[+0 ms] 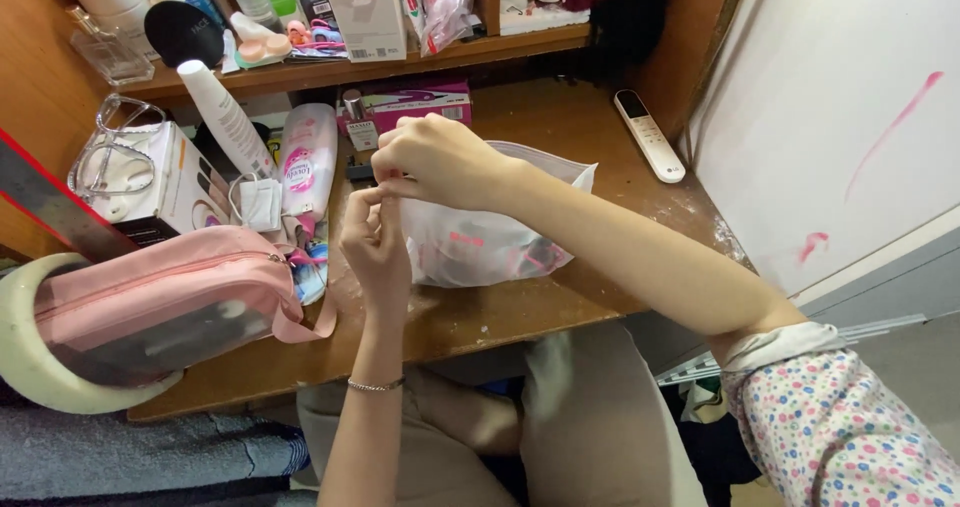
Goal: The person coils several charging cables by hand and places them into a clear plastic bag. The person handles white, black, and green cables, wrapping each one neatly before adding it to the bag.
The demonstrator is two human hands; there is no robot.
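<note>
- A white plastic bag point(480, 242) with pink print lies on the wooden desk point(560, 117), near its front edge, just right of the middle.
- The right hand point(435, 159) is over the bag's upper left corner, fingers curled and pinched together on the bag's edge there.
- The left hand point(372, 239) is just below it, thumb and fingertips pinching the same bit of plastic; the two hands touch. A thin bracelet point(375, 385) circles the left wrist.
- Just left of the hands lies a pink zip pouch point(160, 302), resting partly on a big roll of tape point(40, 367) at the desk's left edge.
- Behind the pouch stand a white box point(175, 182), a white tube point(225, 117) leaning over it, and a pink-and-white bottle point(305, 162) lying flat.
- A pink flat box point(415, 102) sits behind the right hand, against the shelf.
- A white remote control point(648, 134) lies well apart, at the desk's far right by the wall.
- The shelf point(400, 65) above carries bottles, jars and small packets.
</note>
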